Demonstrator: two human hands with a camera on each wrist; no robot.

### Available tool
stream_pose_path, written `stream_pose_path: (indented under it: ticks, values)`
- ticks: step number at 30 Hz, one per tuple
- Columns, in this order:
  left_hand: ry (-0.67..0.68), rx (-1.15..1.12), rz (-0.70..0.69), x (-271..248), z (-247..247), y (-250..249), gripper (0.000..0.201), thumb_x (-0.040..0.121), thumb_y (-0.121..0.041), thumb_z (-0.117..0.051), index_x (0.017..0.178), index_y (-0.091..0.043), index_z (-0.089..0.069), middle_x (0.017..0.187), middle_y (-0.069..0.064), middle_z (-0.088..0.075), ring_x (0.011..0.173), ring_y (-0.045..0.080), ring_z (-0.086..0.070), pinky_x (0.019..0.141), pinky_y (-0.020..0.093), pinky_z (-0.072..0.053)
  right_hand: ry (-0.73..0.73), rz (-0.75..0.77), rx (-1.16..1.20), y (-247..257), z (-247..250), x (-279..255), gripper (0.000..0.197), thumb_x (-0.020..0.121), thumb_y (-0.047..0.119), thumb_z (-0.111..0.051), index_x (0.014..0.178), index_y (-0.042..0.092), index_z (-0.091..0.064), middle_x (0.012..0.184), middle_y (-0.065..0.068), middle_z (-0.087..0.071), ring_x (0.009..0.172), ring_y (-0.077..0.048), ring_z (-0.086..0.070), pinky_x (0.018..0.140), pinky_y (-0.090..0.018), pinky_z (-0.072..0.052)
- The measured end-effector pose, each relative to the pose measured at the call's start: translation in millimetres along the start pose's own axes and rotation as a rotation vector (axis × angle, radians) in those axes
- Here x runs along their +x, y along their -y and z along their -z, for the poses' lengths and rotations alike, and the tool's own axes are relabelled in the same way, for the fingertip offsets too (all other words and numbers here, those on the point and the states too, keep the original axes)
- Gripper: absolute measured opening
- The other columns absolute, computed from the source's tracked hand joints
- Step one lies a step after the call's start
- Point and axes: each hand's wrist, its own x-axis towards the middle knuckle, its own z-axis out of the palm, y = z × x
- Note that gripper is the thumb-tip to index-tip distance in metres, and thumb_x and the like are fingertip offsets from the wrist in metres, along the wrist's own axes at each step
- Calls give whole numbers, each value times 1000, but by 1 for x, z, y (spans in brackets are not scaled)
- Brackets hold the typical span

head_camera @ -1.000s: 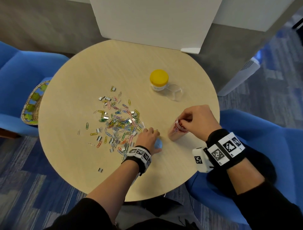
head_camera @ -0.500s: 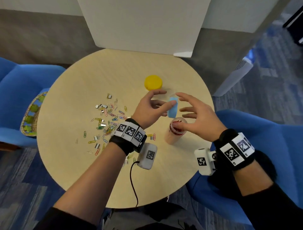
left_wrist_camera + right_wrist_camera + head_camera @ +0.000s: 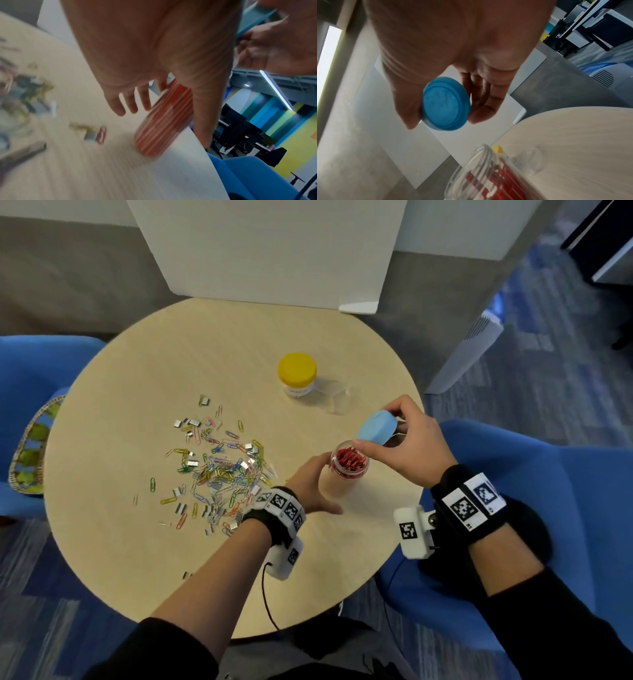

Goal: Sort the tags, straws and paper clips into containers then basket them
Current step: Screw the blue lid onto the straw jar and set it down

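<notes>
- The clear jar [image 3: 349, 470] of red straws [image 3: 351, 462] stands open-mouthed on the round table [image 3: 137, 542], between the two hands and close to the table's edge on the right-hand side.
- The left hand [image 3: 313, 486] is at the jar's left side with its fingers [image 3: 130, 104] straight and spread; the thumb [image 3: 202, 115] reaches along the jar's near side. The left wrist view is blurred, so I cannot tell whether the fingers actually touch the glass.
- The right hand [image 3: 411, 446] hovers just above and beyond the jar's mouth, pinching a blue lid [image 3: 376, 431] between thumb and fingertips. The lid is tilted and clear of the jar's rim; in the right wrist view its hollow underside [image 3: 446, 103] faces the camera.
- Left of the left hand, a loose heap of coloured paper clips [image 3: 219, 470] and small silver tags [image 3: 191, 422] is spread over the tabletop, with a few strays nearer the person.
- Beyond the right hand, further in on the table, stands a yellow-lidded jar [image 3: 297, 374], with a clear, lidless container [image 3: 334, 398] just beside it on the right-hand side.
- Well past the left hand, off the table, a woven basket [image 3: 29, 446] rests on a blue chair [image 3: 24, 364].
- Another blue chair [image 3: 513, 481] sits under the right forearm.
- A white board [image 3: 267, 248] stands upright at the table's far edge.
</notes>
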Motion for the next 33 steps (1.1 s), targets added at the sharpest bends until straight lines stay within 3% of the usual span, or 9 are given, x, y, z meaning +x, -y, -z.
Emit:
stream_pose_path:
  ticks: [4, 8, 10, 14, 18, 21, 25, 30, 33]
  values:
    - [-263, -152, -44, 7, -22, -3, 78, 67, -28, -88, 134, -20, -50, 121, -7, -59, 110, 6, -55, 89, 11, -37, 6, 9, 2, -9, -12, 1, 60, 61, 56, -85, 101, 25, -52, 99, 7, -66, 84, -9, -67, 67, -33, -59]
    - [-251, -147, -107, 5, -20, -7, 62, 75, -21, -82, 128, -16, -52, 103, -25, -56, 93, -12, -52, 76, -2, -34, -11, 61, -13, -11, -26, 3, 54, 61, 51, -88, 99, 25, -61, 101, 9, -63, 88, -7, -62, 71, -31, -56]
    - [-230, -171, -122, 1, -12, -5, 61, 75, -20, -82, 128, -15, -52, 105, -22, -59, 94, -15, -54, 78, -2, -34, -36, 104, 7, -10, -28, 3, 55, 59, 48, -90, 101, 22, -66, 98, 10, -64, 89, -6, -63, 75, -25, -55]
    - [-254, -259, -141, -15, 17, -4, 71, 74, -23, -84, 135, -18, -48, 121, -5, -63, 105, -5, -58, 85, 5, -41, -50, 155, 40, -5, -22, 9, 57, 58, 51, -89, 104, 22, -70, 96, 10, -65, 89, -6, -65, 77, -23, -56]
    - [-256, -207, -123, -35, 60, -10, 70, 72, -32, -85, 131, -23, -49, 114, -8, -65, 101, -3, -61, 84, 12, -47, 109, 194, -8, 17, -26, 23, 59, 59, 52, -86, 104, 17, -70, 93, 7, -64, 76, -12, -66, 70, -35, -59]
    - [-256, -67, -145, -51, 95, -9, 71, 71, -34, -85, 131, -21, -50, 112, -5, -64, 97, 6, -62, 83, 18, -48, 247, 245, -134, 44, -32, 39, 52, 62, 52, -86, 104, 27, -68, 99, 11, -60, 78, -9, -64, 71, -33, -58]
    - [-210, 134, -160, -77, 135, 3, 75, 68, -46, -78, 132, -19, -48, 111, -1, -62, 96, 17, -60, 85, 36, -50, 401, 354, -301, 81, -53, 56, 80, 66, 60, -79, 134, 24, -58, 120, 8, -57, 96, -13, -63, 79, -33, -58]
    - [-164, 144, -141, -106, 179, 20, 66, 71, -42, -80, 127, -23, -50, 104, -4, -63, 90, 14, -62, 83, 33, -53, 541, 473, -296, 121, -85, 67, 53, 79, 41, -78, 128, 35, -58, 125, 11, -60, 110, -8, -59, 87, -30, -57]
    - [-165, 135, -149, -119, 199, 33, 63, 72, -48, -78, 125, -28, -49, 101, -8, -63, 87, 9, -63, 80, 31, -54, 637, 392, -176, 143, -96, 74, 49, 81, 35, -79, 126, 31, -60, 125, 10, -61, 108, -9, -63, 89, -28, -57]
